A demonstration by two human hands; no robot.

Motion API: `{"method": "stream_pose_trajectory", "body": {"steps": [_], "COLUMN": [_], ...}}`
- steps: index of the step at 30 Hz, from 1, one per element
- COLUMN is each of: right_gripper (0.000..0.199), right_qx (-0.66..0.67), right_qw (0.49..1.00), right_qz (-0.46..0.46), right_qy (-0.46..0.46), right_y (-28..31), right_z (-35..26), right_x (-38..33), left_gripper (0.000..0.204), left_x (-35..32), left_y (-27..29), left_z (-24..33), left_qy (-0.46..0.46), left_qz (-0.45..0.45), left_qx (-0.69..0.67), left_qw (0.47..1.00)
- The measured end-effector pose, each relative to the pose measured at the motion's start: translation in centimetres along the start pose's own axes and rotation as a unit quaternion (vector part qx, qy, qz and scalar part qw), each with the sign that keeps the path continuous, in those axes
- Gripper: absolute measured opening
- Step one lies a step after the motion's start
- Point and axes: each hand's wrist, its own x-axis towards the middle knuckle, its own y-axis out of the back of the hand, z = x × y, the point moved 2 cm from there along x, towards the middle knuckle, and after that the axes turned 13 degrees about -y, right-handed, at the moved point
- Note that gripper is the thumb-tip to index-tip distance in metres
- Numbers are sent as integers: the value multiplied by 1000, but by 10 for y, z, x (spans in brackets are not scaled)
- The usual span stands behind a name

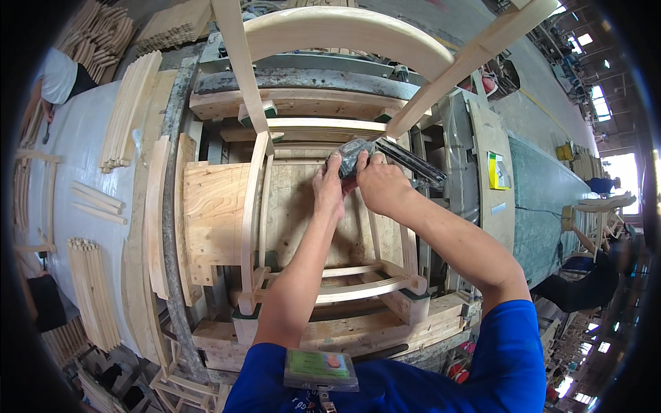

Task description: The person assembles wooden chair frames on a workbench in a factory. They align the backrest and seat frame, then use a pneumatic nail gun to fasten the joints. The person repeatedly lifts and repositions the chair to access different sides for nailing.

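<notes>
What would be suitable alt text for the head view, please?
Two bare hands hold a dark grey tool with a long black bar over a pale wooden chair frame. Stacked pale wooden strips lie at left.

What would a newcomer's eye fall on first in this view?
Likely the pale wooden chair frame filling the middle, its broad curved rail arching across the top. Next, just right of centre, the left hand and right hand on what looks like a dark nail gun. The bright blue shirt along the bottom also stands out.
</notes>
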Motion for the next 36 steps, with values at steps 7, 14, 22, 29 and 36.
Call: {"method": "stream_pose_trajectory", "body": {"steps": [7, 14, 22, 29, 36], "right_gripper": [74, 43, 35, 42, 40], "right_qx": [13, 487, 729, 753, 749], "right_qw": [999, 855, 555, 446, 422], "right_qz": [-35, -160, -363, -447, -475], "right_qy": [-35, -84, -171, -185, -190], "right_y": [0, 24, -94, -156, -224], "right_z": [-7, 13, -21, -115, -161], "right_x": [7, -35, 3, 82, 168], "left_gripper": [45, 60, 25, 36, 38], "left_x": [6, -67, -101, -34, 38], "left_y": [2, 48, 74, 72, 104], "left_z": [1, -28, 36, 145, 140], "left_qy": [18, 85, -34, -386, -258], "left_qz": [-26, -10, -34, -23, -35], "left_qx": [9, 59, 387, 781, 861], "left_qw": [999, 995, 921, 491, 437]}}
